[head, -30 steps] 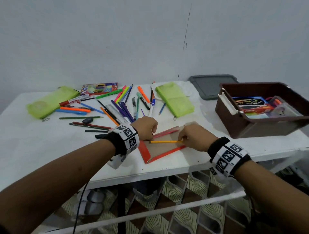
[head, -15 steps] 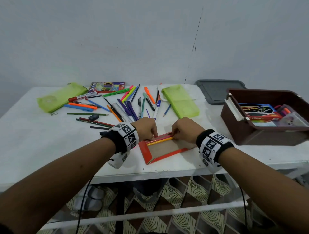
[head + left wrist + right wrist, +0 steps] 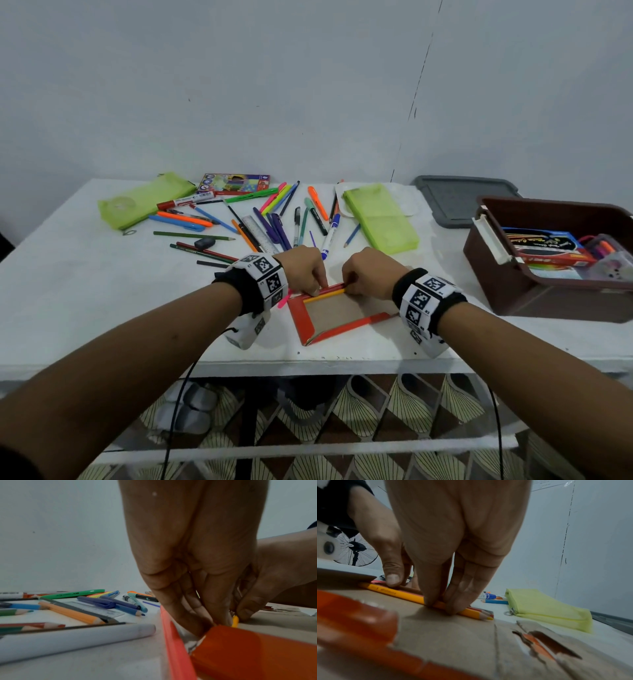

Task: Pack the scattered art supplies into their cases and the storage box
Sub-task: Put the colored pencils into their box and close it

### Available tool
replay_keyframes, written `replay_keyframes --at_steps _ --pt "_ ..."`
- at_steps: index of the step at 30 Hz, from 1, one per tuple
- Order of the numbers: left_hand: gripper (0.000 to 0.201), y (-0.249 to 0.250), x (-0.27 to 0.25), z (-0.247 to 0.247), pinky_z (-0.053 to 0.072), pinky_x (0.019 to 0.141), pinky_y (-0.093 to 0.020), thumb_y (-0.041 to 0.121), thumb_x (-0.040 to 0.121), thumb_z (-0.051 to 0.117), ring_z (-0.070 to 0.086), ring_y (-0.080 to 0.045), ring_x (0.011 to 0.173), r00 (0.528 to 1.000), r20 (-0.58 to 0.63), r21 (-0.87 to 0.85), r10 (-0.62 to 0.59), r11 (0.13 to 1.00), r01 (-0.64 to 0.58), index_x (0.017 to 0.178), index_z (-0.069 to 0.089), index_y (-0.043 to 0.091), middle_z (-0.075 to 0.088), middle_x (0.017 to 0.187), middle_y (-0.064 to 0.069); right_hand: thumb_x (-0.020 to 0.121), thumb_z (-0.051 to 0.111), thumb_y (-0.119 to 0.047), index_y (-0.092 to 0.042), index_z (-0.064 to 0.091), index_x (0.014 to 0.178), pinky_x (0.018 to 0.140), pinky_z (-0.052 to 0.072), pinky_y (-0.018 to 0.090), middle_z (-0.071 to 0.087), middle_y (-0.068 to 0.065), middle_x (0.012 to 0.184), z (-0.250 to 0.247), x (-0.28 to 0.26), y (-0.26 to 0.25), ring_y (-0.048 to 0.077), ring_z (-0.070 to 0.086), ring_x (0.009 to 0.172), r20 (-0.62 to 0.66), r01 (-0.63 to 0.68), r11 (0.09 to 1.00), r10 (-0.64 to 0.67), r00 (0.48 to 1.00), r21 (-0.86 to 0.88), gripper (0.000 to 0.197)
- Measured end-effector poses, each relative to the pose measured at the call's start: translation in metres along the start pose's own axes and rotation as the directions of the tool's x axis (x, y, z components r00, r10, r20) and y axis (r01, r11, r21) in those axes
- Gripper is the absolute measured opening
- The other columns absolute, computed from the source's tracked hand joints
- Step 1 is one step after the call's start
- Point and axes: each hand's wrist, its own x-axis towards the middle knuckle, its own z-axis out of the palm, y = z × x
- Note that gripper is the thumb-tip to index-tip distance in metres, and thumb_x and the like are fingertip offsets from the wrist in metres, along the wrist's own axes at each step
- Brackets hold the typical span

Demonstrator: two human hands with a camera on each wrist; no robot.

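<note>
Since a second ago the yellow pencil (image 3: 324, 295) has moved from the middle of the open orange cardboard case (image 3: 337, 313) up to its far edge, where it now lies tight against the red pencils already packed there. Both hands have travelled with it and drawn closer together.

The left hand (image 3: 303, 270) presses its fingertips down on the pencil's blunt end at the case's far left corner; the right hand (image 3: 368, 272) presses straight fingers (image 3: 436, 588) on the shaft near the sharpened tip. Neither hand curls round anything; they push flat.

The case sits at the near edge of the white table (image 3: 68, 291), between the two wrists.

Counting the rest: two lime-green pouches, one at the far left (image 3: 144, 200) and one behind the right hand (image 3: 380, 219). One brown storage box (image 3: 548, 294) at the right, with flat packets and a clear marker pouch inside, and one grey lid (image 3: 462, 198) behind it. One printed pencil carton (image 3: 236, 182) at the back. One clear ruler (image 3: 260, 233) and one dark eraser (image 3: 204, 243) lie among the loose pens and pencils, which overlap too much for me to count exactly.
</note>
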Motion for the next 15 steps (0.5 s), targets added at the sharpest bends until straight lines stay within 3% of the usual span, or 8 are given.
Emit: replay_keyframes --at_steps 5,7,10,15 --pt "0.026 -0.003 0.001 -0.001 0.059 0.077 -0.035 0.012 0.081 0.075 0.07 -0.024 0.074 0.999 0.043 -0.047 -0.029 0.998 0.031 0.107 0.075 0.016 0.074 0.082 -0.008 0.086 0.067 -0.021 -0.013 0.076 0.095 0.074 0.052 0.031 0.073 0.005 0.09 0.0 0.001 -0.001 0.021 0.063 0.083 0.02 0.007 1.0 -0.007 1.0 -0.001 0.015" --pt "0.025 -0.005 -0.001 -0.004 0.059 0.078 -0.035 0.011 0.082 0.073 0.069 -0.021 0.071 0.999 0.043 -0.062 -0.013 0.998 0.015 0.107 0.074 0.015 0.074 0.08 -0.008 0.086 0.067 -0.021 -0.012 0.076 0.094 0.075 0.052 0.032 0.072 0.005 0.09 0.0 0.002 -0.002 0.02 0.061 0.079 0.022 0.01 1.0 -0.01 1.0 0.003 0.015" --pt "0.022 -0.015 -0.01 -0.015 0.056 0.077 -0.025 0.012 0.086 0.069 0.064 -0.008 0.066 0.999 -0.033 -0.074 0.008 0.997 -0.011 0.107 0.073 0.016 0.072 0.076 0.0 0.085 0.069 -0.021 -0.01 0.076 0.093 0.074 0.053 0.031 0.072 0.005 0.088 -0.002 0.002 -0.001 0.018 0.06 0.074 0.041 0.008 1.0 -0.009 0.999 0.022 0.015" --pt "0.017 -0.065 -0.042 -0.039 0.052 0.07 -0.021 0.011 0.086 0.068 0.063 -0.003 0.07 0.981 -0.171 -0.121 -0.088 0.99 0.067 0.099 0.076 0.018 0.069 0.077 0.01 0.086 0.064 -0.017 -0.005 0.074 0.083 0.066 0.054 0.031 0.072 0.006 0.08 -0.017 0.009 -0.004 0.02 0.065 0.071 -0.015 0.006 0.997 -0.005 1.0 0.076 0.016"
